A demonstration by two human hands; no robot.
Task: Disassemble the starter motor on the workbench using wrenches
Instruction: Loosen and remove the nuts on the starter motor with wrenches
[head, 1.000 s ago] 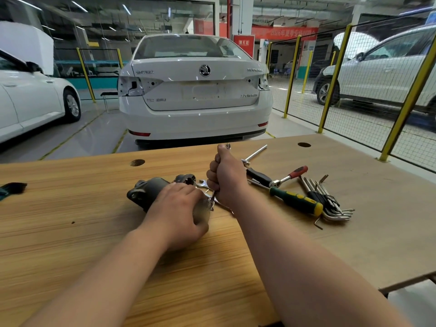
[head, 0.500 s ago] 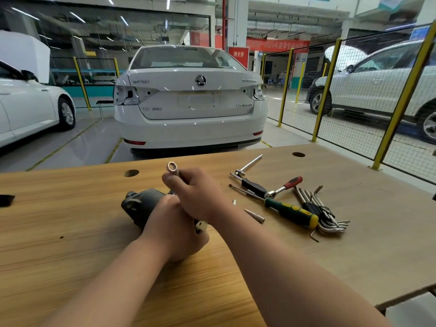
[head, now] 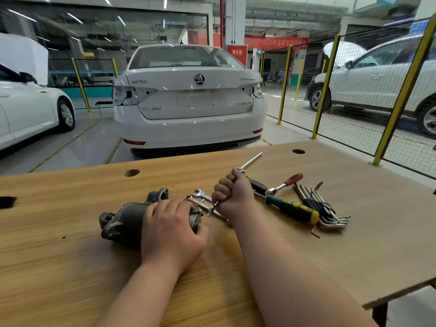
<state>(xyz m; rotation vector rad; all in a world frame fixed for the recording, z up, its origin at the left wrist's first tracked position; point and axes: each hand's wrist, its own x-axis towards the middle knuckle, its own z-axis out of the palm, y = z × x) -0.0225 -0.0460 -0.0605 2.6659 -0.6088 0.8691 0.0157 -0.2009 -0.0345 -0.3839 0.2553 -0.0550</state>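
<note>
Quick update from the bench: half a second ago my right hand (head: 232, 194) was swung up over my left with the ring end of the tool poking out above my knuckles. Now it's dropped back to the right of the starter motor (head: 125, 220), pretty much where it sat a second ago. It's a tight fist around a slim wrench (head: 213, 208), and only the lower tip shows, pointing down just beside the motor's end cap. I can't tell if it's actually seated on a fastener. My left hand (head: 172, 230) hasn't budged, fingers wrapped over the motor body and pinning it flat on the workbench (head: 70, 256). To me that back-and-forth looks like I'm resetting for another pull on an end bolt, so nothing's apart yet and the cap's still on. The spare wrenches (head: 203, 194), ratchet (head: 285, 184), screwdriver (head: 292, 208) and hex keys (head: 323, 206) lie untouched off to the right.
</note>
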